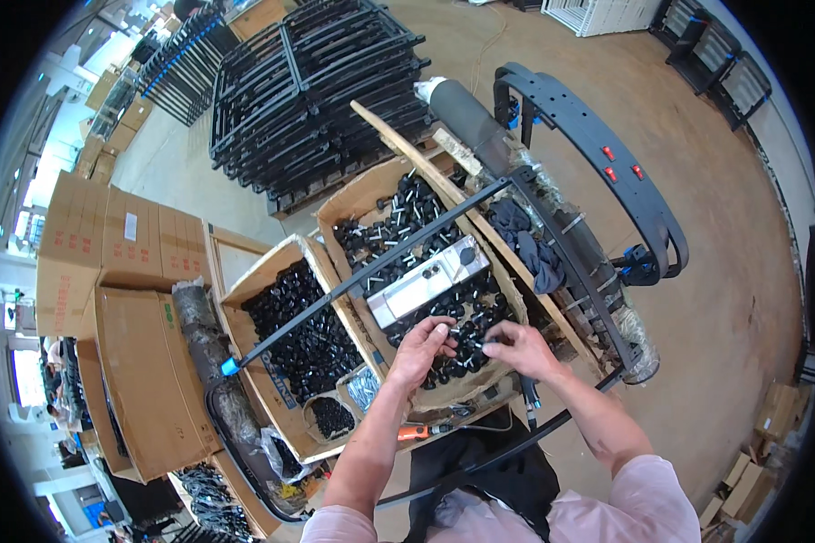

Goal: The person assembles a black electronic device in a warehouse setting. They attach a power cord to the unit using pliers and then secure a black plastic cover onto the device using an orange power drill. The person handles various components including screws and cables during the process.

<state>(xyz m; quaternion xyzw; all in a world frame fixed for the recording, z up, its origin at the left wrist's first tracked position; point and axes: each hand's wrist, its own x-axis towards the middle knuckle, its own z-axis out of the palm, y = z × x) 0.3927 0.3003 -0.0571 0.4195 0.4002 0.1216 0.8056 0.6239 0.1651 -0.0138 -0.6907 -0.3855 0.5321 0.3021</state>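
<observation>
My left hand (423,346) and my right hand (519,348) meet over an open cardboard box (337,215) full of small black plastic parts (406,210). Both pinch one small black part (466,342) between their fingertips, just above the heap. A grey metal block (426,281) lies on the parts just beyond my hands. A black metal tube frame (380,261) runs diagonally across the box, with a blue cap (229,366) at its lower left end.
A second box (235,294) of black caps stands to the left, beside stacked closed cartons (122,240). An orange-handled tool (421,432) lies near my left forearm. Black metal frames (312,86) are piled at the back. A curved black frame (607,145) stands right.
</observation>
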